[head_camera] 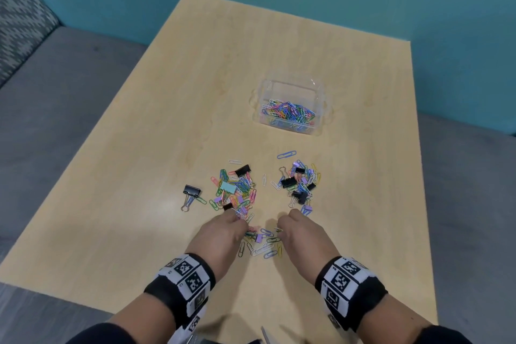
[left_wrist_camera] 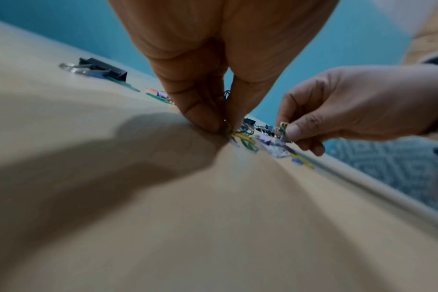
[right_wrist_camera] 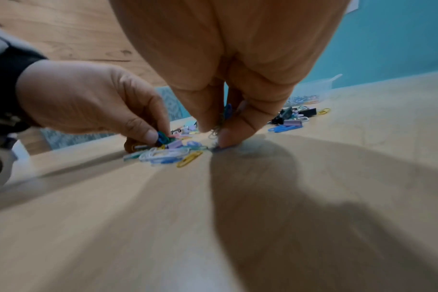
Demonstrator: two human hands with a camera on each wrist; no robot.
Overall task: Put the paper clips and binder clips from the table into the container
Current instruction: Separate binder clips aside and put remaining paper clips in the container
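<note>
Coloured paper clips and black and pastel binder clips lie in three heaps on the wooden table point(head_camera: 363, 204): a left heap point(head_camera: 236, 190), a right heap point(head_camera: 300, 186) and a small near heap point(head_camera: 262, 243). My left hand point(head_camera: 223, 232) pinches a bunch of paper clips point(left_wrist_camera: 231, 132) at the near heap. My right hand point(head_camera: 298, 232) pinches paper clips point(right_wrist_camera: 220, 122) too, its fingertips point(right_wrist_camera: 228, 138) down on the table. A clear plastic container point(head_camera: 290, 106) holding several coloured paper clips stands beyond the heaps, to the right.
A lone black binder clip point(head_camera: 191, 193) lies left of the left heap. One blue paper clip point(head_camera: 286, 154) lies between the right heap and the container. A grey seat point(head_camera: 55, 92) flanks the table on the left, with a teal wall behind.
</note>
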